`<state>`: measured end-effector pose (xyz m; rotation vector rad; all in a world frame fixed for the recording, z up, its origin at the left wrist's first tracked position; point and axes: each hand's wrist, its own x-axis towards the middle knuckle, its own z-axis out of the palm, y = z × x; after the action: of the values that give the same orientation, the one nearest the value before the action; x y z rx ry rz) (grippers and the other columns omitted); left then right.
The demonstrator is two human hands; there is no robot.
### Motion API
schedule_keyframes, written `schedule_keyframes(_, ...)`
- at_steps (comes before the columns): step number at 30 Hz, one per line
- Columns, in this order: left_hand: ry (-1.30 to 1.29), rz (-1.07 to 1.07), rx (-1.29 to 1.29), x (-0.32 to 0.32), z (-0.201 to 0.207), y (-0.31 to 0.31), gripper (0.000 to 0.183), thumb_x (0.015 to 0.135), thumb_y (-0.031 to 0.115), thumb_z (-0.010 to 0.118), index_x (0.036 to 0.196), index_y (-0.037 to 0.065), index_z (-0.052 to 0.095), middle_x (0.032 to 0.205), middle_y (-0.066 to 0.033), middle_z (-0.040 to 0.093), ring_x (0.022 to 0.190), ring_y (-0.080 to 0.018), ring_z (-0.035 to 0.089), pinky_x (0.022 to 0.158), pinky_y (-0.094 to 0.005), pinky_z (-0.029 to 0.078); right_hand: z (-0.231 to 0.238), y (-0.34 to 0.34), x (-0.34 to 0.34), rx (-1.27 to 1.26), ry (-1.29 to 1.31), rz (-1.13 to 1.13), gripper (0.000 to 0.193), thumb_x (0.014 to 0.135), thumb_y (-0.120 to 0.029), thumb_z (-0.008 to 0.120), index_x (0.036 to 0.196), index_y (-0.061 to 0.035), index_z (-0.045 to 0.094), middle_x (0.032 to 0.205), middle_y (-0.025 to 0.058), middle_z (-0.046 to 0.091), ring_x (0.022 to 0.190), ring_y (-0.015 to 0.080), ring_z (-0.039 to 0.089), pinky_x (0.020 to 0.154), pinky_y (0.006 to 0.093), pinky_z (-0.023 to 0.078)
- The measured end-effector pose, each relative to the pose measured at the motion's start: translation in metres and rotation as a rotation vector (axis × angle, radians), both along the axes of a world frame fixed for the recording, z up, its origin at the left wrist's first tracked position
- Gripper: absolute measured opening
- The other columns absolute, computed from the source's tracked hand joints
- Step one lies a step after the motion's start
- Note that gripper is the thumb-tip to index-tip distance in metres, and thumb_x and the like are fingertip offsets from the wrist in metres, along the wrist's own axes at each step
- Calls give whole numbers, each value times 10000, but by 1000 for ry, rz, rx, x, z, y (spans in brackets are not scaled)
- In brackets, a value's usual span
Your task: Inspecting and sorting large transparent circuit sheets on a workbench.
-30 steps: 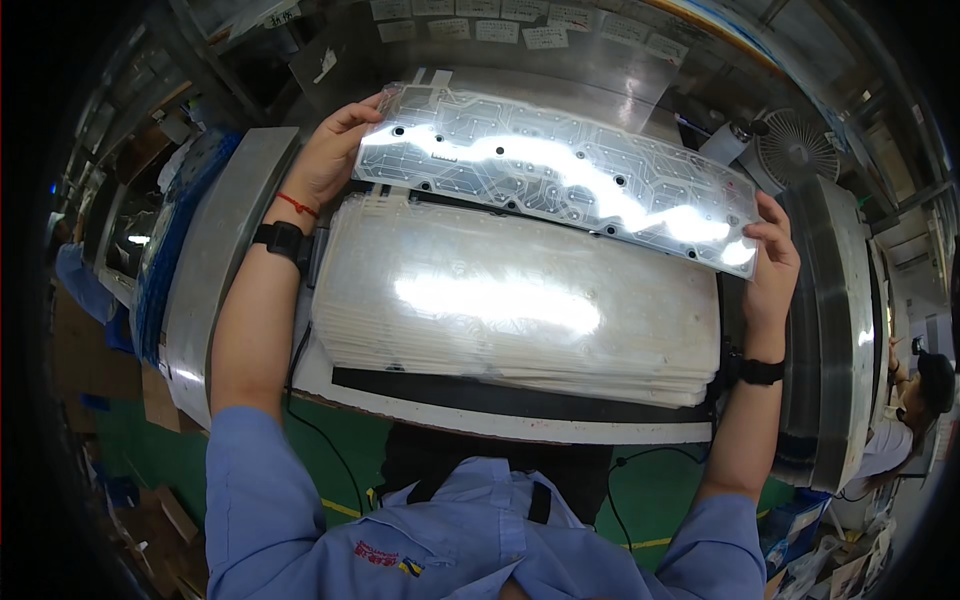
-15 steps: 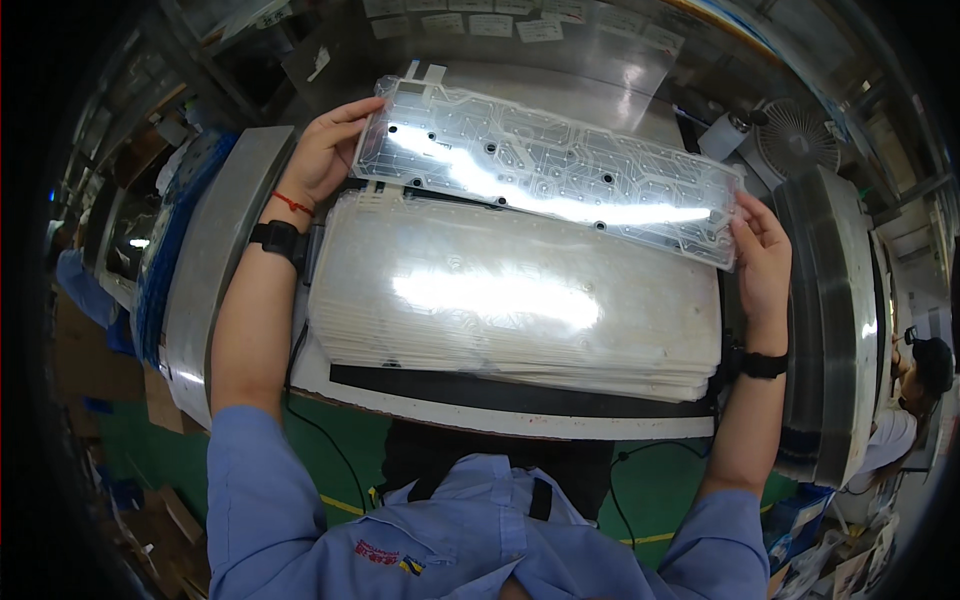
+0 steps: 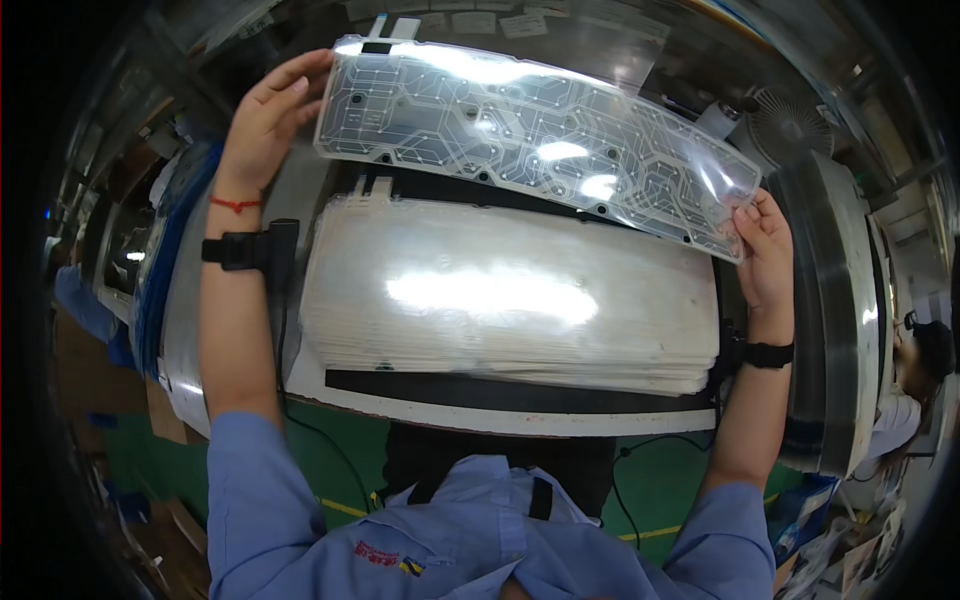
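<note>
A long, clear keyboard membrane sheet (image 3: 540, 135) with silvery circuit lines is raised above the bench, its left end farther away than its right. Two flat connector tails (image 3: 404, 28) stick out at its far left corner. My left hand (image 3: 268, 125) has its fingertips at the sheet's left edge; the thumb lies bent and the grip there is light. At the right end, my right hand (image 3: 762, 240) pinches the near corner between thumb and fingers. Beneath, a thick stack of similar sheets (image 3: 510, 330) lies in front of me, with bright glare on its top.
A dark mat (image 3: 480, 388) lies under the stack on a white-edged bench (image 3: 520, 421). Tall stacks of sheets (image 3: 820, 330) stand on the right, near a fan (image 3: 790, 120). A metal panel (image 3: 182, 300) is on the left. Another person (image 3: 905, 415) is at far right.
The membrane sheet has risen and moved away from me, its left end most, uncovering the stack's far edge. My left hand has moved left and outward; my right hand has barely moved.
</note>
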<state>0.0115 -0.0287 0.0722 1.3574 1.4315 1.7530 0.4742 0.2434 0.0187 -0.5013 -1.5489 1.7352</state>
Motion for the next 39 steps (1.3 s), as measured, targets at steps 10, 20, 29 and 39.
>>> schedule_keyframes(10,715,-16,-60,152,62,-9,214,837,26,577,1037,-6,646,1071,-86,636,953,-144,586,814,-255,444,-1,-4,-1,-69,-10,160,279,907,-21,514,1179,23,471,985,81,627,772,89,609,683,195,488)
schedule_keyframes(20,1249,-21,-273,237,14,30,342,680,127,733,981,58,587,1001,-83,581,921,-282,571,757,-361,486,4,-12,-6,-133,13,177,315,912,-19,493,1218,48,456,1061,118,630,823,112,620,691,209,490)
schedule_keyframes(29,1219,33,-159,240,9,38,189,720,100,701,873,60,596,867,-74,591,818,-280,592,688,-359,490,0,-3,1,-123,48,264,331,912,-29,502,1231,48,454,1071,113,631,852,109,616,736,216,499)
schedule_keyframes(39,1310,68,-151,235,4,40,77,791,126,661,805,55,634,780,-82,595,710,-272,605,618,-352,496,1,-5,-1,-142,47,213,316,914,-31,503,1219,43,468,1061,113,639,795,113,632,650,196,491)
